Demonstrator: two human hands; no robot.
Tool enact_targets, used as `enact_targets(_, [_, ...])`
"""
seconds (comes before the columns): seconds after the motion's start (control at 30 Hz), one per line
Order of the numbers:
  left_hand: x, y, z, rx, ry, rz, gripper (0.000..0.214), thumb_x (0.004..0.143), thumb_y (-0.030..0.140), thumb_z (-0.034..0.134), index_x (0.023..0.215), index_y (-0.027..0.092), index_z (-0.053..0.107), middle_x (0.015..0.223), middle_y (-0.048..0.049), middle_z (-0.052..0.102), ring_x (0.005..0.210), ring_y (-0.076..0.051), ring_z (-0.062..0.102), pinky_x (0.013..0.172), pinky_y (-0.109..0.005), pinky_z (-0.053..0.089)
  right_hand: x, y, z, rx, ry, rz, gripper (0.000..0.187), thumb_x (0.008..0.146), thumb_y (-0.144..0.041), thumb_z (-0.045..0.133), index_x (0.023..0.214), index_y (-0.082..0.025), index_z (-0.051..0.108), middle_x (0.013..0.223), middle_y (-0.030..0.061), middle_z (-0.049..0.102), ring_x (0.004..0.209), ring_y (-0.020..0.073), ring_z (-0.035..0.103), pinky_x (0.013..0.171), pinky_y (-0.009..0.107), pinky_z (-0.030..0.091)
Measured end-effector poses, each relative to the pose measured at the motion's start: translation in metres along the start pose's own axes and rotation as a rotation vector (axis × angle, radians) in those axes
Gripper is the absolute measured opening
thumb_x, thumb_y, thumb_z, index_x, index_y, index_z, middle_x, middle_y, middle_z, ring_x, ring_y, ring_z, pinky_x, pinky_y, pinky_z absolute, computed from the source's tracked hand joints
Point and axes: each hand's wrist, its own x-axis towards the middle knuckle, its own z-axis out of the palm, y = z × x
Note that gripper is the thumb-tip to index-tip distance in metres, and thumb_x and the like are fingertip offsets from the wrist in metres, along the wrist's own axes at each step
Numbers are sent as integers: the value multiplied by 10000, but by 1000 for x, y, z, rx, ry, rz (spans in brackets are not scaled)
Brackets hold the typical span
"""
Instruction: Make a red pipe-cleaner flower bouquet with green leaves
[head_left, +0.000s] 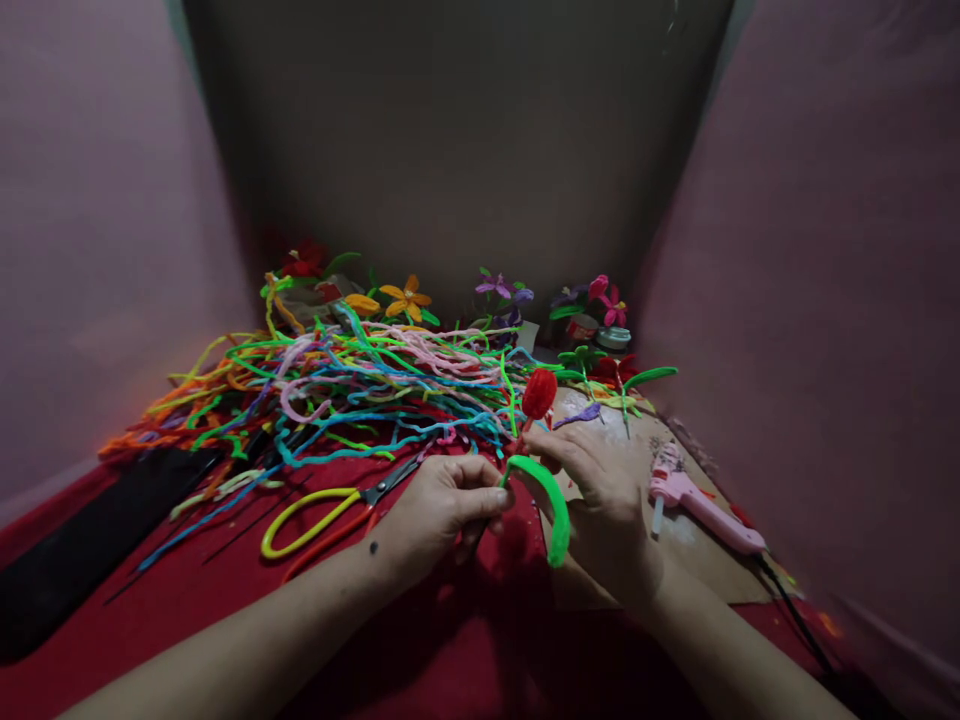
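- Left hand (pixel 454 500): pinching green leaf (pixel 559 515) (lower end hidden by fingers).
- Right hand (pixel 600 490): near red bud (pixel 540 394); cannot tell grip.
- Scissors (pixel 368 496): partly behind left forearm (pixel 292 620).

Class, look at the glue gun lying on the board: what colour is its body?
The glue gun has a pink body, seen in the head view.

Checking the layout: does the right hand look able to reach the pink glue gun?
Probably yes: the glue gun lies on the brown board beside the right hand, with nothing visible between them.
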Motion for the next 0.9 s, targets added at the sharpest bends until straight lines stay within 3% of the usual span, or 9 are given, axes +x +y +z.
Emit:
enact_targets(0.13, [0, 2, 2, 87, 45, -7, 154, 713, 258, 562, 621, 137, 535, 515, 23, 545, 308, -45, 365, 305, -175, 253, -1, -1, 1, 14, -30, -2, 194, 791, -95, 566, 967, -144, 630, 814, 102, 645, 752, 179, 603, 643, 301, 517])
enact_targets(0.33, [0, 1, 4, 103, 72, -12, 161, 701, 262, 566, 605, 138, 531, 505, 22, 540, 298, -43, 352, 297, -175, 250, -1, -1, 2, -38, -16, -115, 186, 807, -87, 530, 956, -119, 637, 767, 106, 660, 702, 180, 603, 645, 326, 517])
enact_targets(0.47, [2, -2, 0, 57, 47, -6, 154, 708, 260, 582, 619, 140, 541, 520, 27, 545, 305, -46, 370, 297, -171, 264, 0, 1, 1, -21, -66, -89, 235, 794, -79, 538, 1011, -127, 614, 840, 116, 656, 772, 190, 609, 666, 323, 518])
enact_targets(0.6, [6, -7, -7, -36, 14, 72, 189, 746, 294, 592, 640, 140, 561, 525, 35, 530, 335, -38, 385, 333, -164, 281, -4, 2, -4, 47, -93, 17, 372, 770, -38, 501, 1123, -138, 567, 986, 118, 621, 921, 188, 586, 786, 327, 499])
enact_targets(0.67, [8, -11, -11, -100, 24, 95, 213, 754, 321, 598, 646, 144, 555, 540, 33, 539, 345, -31, 381, 342, -162, 274, -7, 7, -8, 27, -60, 82, 354, 763, -25, 470, 1065, -155, 600, 962, 99, 620, 917, 178, 585, 794, 319, 490])
enact_targets(0.8, [14, -19, -14, -213, 58, 86, 191, 730, 327, 630, 697, 151, 565, 605, 21, 577, 372, -23, 384, 338, -146, 272, -2, 31, -27, -171, -25, 268, 259, 763, -63, 452, 872, -146, 671, 847, 83, 648, 794, 173, 607, 721, 302, 485])
enact_targets(0.9, [16, -22, -12, -239, 71, 77, 187, 732, 335, 627, 789, 163, 577, 698, -1, 628, 372, -25, 397, 305, -136, 263, 19, 64, -49, -389, -128, 503, 242, 742, -89, 486, 836, -146, 701, 847, 72, 682, 789, 177, 623, 744, 289, 468])
